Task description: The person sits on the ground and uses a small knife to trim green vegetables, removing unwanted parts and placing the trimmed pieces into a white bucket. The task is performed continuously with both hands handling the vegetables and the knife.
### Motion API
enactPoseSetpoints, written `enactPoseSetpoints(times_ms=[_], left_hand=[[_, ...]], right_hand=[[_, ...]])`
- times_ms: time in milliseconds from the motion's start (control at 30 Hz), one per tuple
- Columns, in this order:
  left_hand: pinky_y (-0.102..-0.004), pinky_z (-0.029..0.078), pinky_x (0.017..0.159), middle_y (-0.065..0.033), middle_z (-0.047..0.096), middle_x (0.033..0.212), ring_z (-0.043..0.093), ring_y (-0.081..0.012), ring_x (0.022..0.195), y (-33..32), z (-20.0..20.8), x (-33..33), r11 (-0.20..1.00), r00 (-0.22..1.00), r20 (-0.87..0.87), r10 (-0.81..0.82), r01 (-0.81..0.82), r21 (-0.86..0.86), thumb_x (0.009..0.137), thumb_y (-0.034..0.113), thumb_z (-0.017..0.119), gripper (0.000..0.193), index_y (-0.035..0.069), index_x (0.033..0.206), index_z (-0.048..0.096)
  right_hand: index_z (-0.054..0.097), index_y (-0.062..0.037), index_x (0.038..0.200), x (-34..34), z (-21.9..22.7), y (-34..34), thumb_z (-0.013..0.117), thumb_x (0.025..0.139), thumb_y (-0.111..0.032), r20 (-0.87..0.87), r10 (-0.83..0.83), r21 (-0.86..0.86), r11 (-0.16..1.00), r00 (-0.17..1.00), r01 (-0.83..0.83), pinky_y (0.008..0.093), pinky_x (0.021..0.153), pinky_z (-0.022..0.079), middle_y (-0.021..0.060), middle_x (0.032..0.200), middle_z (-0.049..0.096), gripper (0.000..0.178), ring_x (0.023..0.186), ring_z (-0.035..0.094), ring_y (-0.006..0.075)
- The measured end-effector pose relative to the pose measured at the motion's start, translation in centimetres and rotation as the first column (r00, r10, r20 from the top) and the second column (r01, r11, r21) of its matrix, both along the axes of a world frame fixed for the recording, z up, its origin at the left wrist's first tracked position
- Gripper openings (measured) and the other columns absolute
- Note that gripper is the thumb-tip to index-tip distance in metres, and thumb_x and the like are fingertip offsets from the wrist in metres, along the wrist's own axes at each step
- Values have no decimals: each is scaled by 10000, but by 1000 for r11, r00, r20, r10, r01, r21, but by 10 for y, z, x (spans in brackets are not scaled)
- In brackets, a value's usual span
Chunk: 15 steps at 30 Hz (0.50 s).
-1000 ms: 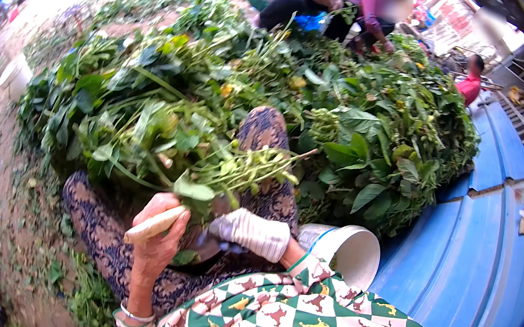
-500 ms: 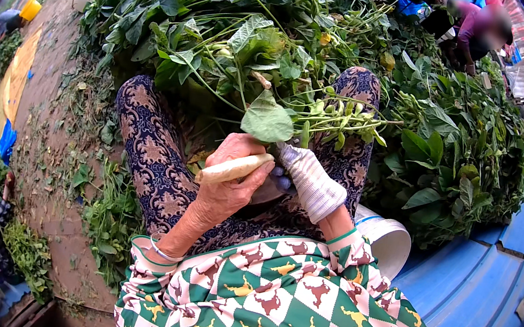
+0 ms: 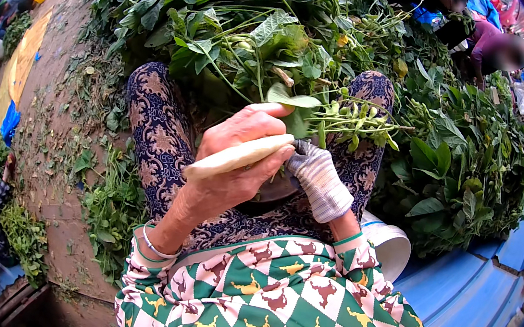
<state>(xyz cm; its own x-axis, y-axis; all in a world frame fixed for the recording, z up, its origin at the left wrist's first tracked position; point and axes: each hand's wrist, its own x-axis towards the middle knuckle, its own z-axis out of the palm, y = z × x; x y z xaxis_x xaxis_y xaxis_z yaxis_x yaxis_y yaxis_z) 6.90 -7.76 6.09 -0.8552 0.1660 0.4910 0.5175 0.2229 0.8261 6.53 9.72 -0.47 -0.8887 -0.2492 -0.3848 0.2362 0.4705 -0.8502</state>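
Observation:
My bare left hand (image 3: 237,154), a bangle at its wrist, is closed around a long, flat, cream-coloured piece (image 3: 236,158) whose kind I cannot make out. Its forefinger touches a green leaf (image 3: 291,98), seen nearly edge-on. Close beside it, my right hand (image 3: 321,178) wears a pale striped knit glove with dark fingertips; the fingers are curled, and what they grip is hidden. Just beyond the glove, a stalk with green bean pods (image 3: 362,122) lies across my right knee. Part of a dark round vessel (image 3: 273,191) shows below my hands, between my thighs.
A big heap of bean plants (image 3: 240,23) rises beyond my knees, continuing to the right. At my right side are a white bucket (image 3: 389,248) and blue corrugated sheeting (image 3: 454,305). Other people work at far left and upper right. Loose greens (image 3: 109,210) lie left.
My left hand has shifted slightly forward with the cream piece. The leaf at its fingertips has tipped from broad side to nearly edge-on. The view has shifted slightly.

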Motion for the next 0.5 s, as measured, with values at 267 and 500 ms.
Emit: enactPoseSetpoints(times_ms=[267, 500], left_hand=[[-218, 455, 527, -9, 597, 677, 566, -77, 583, -60, -32, -17, 892, 836, 313, 450, -406, -199, 805, 79, 657, 57, 46, 821, 613], [-174, 438, 537, -32, 614, 776, 580, -64, 632, -21, -5, 19, 933, 787, 594, 168, -321, 162, 862, 87, 609, 101, 26, 940, 585]], right_hand=[[649, -13, 1017, -2, 14, 0, 678, 808, -203, 118, -153, -96, 982, 981, 164, 222, 520, 424, 25, 672, 606, 283, 574, 475, 41], [666, -32, 938, 3, 12, -2, 693, 779, -146, -40, -135, -104, 986, 990, 130, 228, 613, 482, 85, 786, 676, 198, 664, 593, 75]])
